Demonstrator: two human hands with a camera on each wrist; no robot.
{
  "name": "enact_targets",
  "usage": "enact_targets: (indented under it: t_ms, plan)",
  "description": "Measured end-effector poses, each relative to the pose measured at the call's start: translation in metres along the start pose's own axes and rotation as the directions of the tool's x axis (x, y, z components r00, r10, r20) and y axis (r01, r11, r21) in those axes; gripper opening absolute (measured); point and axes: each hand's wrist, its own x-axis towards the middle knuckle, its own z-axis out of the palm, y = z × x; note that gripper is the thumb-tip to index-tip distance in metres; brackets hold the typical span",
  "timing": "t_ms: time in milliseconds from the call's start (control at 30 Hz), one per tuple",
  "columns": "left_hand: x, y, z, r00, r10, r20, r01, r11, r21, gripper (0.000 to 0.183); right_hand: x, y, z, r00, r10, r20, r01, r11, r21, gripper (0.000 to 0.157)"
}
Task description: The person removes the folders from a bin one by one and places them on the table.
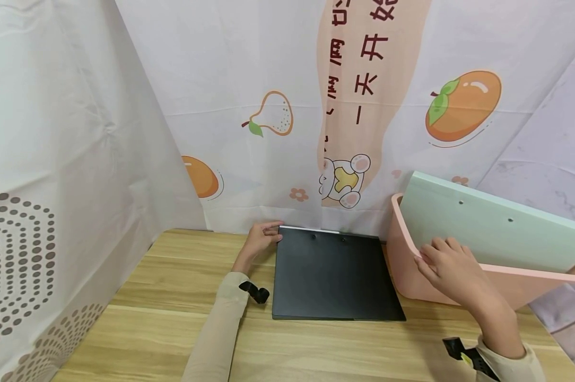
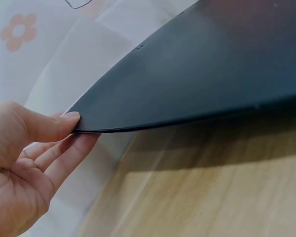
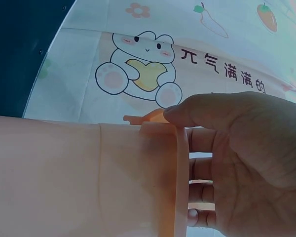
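A black file folder [image 1: 335, 278] with two rivets near its far edge lies at the back of the wooden table. My left hand [image 1: 258, 243] pinches its far left corner, thumb on top and fingers beneath. In the left wrist view, the folder [image 2: 197, 74] has its held edge raised above the wood. To the right stands a pink bin [image 1: 403, 265], and my right hand [image 1: 452, 268] grips its near left rim. A pale green folder [image 1: 483, 228] leans inside the bin, rising above the rim. Its lower part is hidden by the bin's front wall.
A white printed curtain [image 1: 263, 175] with fruit and a cartoon animal hangs right behind the table [image 1: 173, 297]. Another curtain [image 1: 87, 159] with brown dots borders the left side. The bin stands close beside the black folder's right edge.
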Motion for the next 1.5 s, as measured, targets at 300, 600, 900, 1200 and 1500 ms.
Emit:
enact_targets:
  t_ms: [300, 600, 900, 1200, 1500]
  plan:
    - [-0.0018, 0.0011, -0.0023, 0.999, -0.035, 0.033, 0.037, 0.998, -0.045, 0.041, 0.001, 0.0009, 0.0, 0.999, 0.011, 0.035, -0.012, 1.0, 0.01, 0.012]
    - [-0.0004, -0.0021, -0.0004, 0.999, -0.041, 0.003, 0.042, 0.999, -0.024, 0.041, 0.0006, 0.0011, 0.0003, 1.0, 0.008, 0.021, -0.008, 1.0, 0.005, 0.011]
    - [0.0006, -0.0056, 0.0017, 0.998, -0.057, -0.024, 0.057, 0.998, 0.012, 0.039, -0.0001, 0.0011, 0.0008, 1.0, 0.006, 0.013, -0.006, 1.0, 0.006, 0.011]
    - [0.003, -0.0077, 0.003, 0.996, -0.088, -0.032, 0.088, 0.996, -0.007, 0.039, 0.0003, 0.0012, 0.0006, 1.0, 0.012, 0.02, -0.012, 1.0, 0.005, 0.011]
    - [0.0006, -0.0048, 0.0016, 0.995, -0.096, -0.018, 0.096, 0.995, 0.003, 0.039, -0.0002, 0.0014, 0.0008, 1.0, 0.009, 0.011, -0.009, 1.0, -0.001, 0.011]
